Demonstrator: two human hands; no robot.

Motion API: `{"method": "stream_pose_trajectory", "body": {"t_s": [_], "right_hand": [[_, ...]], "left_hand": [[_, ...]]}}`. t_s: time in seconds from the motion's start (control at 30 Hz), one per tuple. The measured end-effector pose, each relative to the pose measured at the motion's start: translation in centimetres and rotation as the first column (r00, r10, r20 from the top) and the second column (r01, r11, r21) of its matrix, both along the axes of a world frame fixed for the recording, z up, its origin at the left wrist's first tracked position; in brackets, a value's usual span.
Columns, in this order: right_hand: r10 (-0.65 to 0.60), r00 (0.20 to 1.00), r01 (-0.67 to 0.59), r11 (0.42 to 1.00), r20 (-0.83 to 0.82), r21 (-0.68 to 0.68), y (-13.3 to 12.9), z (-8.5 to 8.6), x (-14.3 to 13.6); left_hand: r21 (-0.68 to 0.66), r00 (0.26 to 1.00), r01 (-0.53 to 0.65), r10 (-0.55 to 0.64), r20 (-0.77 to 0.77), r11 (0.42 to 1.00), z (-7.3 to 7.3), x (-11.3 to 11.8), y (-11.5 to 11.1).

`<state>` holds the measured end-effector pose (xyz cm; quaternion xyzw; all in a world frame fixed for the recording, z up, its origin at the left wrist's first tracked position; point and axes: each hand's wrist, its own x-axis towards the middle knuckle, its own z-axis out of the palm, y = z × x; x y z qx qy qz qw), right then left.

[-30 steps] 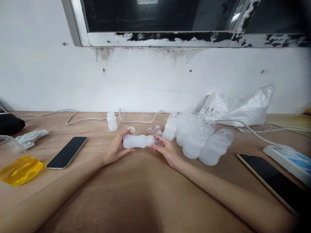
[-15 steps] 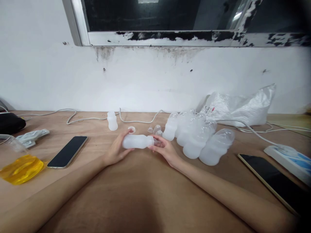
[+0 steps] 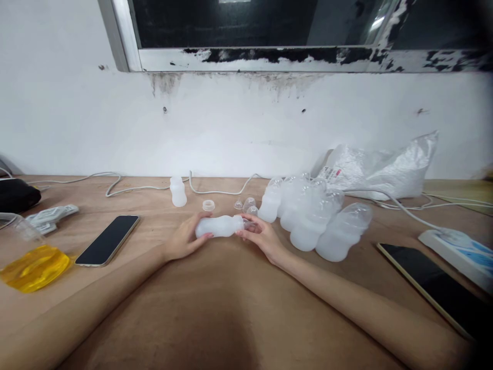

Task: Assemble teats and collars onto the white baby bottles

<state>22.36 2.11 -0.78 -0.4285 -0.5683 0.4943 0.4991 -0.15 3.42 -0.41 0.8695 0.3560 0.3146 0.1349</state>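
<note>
A frosted white baby bottle (image 3: pixel 217 226) lies sideways between my two hands, just above or on the table. My left hand (image 3: pixel 184 239) is wrapped round its base end, thumb below and fingers above. At the neck end, my right hand (image 3: pixel 265 239) grips the collar and the clear tip, which its fingers partly cover. Behind the bottle lies a loose white ring (image 3: pixel 208 205). Small clear domed pieces (image 3: pixel 249 204) sit just beyond my right fingers. One uncapped bottle (image 3: pixel 178 192) stands farther back on the left.
Several bottles with clear domed caps (image 3: pixel 308 226) are grouped on the right, before a silvery plastic bag (image 3: pixel 379 169). Phones lie at left (image 3: pixel 109 240) and right (image 3: pixel 423 282). A container of yellow liquid (image 3: pixel 36 267), a power strip (image 3: pixel 458 252) and a cable (image 3: pixel 219 193) are also there.
My left fingers have shifted slightly down and off the loose ring, which now shows whole. The bottle's waist shows more clearly, as if it has turned a little. My right hand has hardly moved.
</note>
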Motion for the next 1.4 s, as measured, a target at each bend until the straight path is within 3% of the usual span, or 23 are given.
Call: {"method": "stream_pose_trajectory", "body": {"t_s": [0.13, 0.2, 0.3, 0.4, 0.5, 0.67, 0.83, 0.9, 1.07, 1.13, 1.27, 1.4], "right_hand": [[0.002, 1.0, -0.002, 1.0, 0.019, 0.014, 0.1, -0.2, 0.0], [0.024, 0.999, -0.025, 0.999, 0.026, 0.025, 0.1, -0.2, 0.0], [0.028, 1.0, -0.028, 0.999, 0.01, 0.021, 0.1, -0.1, -0.1], [0.012, 1.0, -0.011, 1.0, -0.013, 0.017, 0.2, -0.2, -0.1], [-0.002, 1.0, 0.002, 1.0, -0.03, 0.004, 0.3, -0.3, 0.0], [0.017, 0.996, -0.018, 1.0, -0.091, -0.008, 0.5, -0.5, 0.2], [0.023, 0.995, -0.026, 0.999, -0.098, -0.023, 0.4, -0.4, 0.2], [0.044, 0.994, -0.047, 0.999, -0.1, -0.023, 0.3, -0.2, 0.1], [0.003, 0.998, -0.004, 1.0, -0.06, -0.021, 0.0, 0.2, -0.1], [0.004, 0.999, -0.005, 1.0, -0.053, -0.015, -0.1, 0.3, -0.1], [0.022, 0.999, -0.022, 1.0, -0.048, -0.001, -0.2, 0.5, -0.1], [0.0, 0.999, 0.0, 1.0, -0.035, -0.004, -0.2, 0.4, 0.0]], "left_hand": [[0.204, 0.997, 0.064, -0.073, 0.035, 0.977, -0.6, 0.2, 0.2], [0.229, 0.993, 0.048, -0.071, 0.095, 0.972, -0.9, 0.3, 0.4], [0.071, 0.985, 0.029, -0.04, 0.168, 0.997, -0.9, 0.2, 0.8], [-0.156, 0.985, -0.066, 0.089, 0.146, 0.986, -0.7, 0.1, 1.0], [-0.215, 0.986, -0.084, 0.112, 0.123, 0.973, -0.4, 0.0, 0.9], [0.039, 0.994, 0.031, -0.034, 0.104, 0.999, -0.8, 0.0, 0.8], [0.346, 0.992, 0.057, -0.091, 0.082, 0.936, -1.6, -0.1, 1.1], [0.348, 0.992, 0.069, -0.101, 0.077, 0.935, -1.6, -0.1, 1.1], [0.076, 0.999, 0.028, -0.031, 0.037, 0.997, -0.8, 0.0, 0.9], [0.031, 1.0, 0.0, 0.001, -0.011, 1.0, -0.6, 0.1, 0.8], [0.157, 0.999, 0.036, -0.034, -0.018, 0.987, -0.9, 0.2, 0.5], [0.366, 1.0, 0.031, -0.027, -0.015, 0.93, -1.6, 0.3, 0.5]]}}
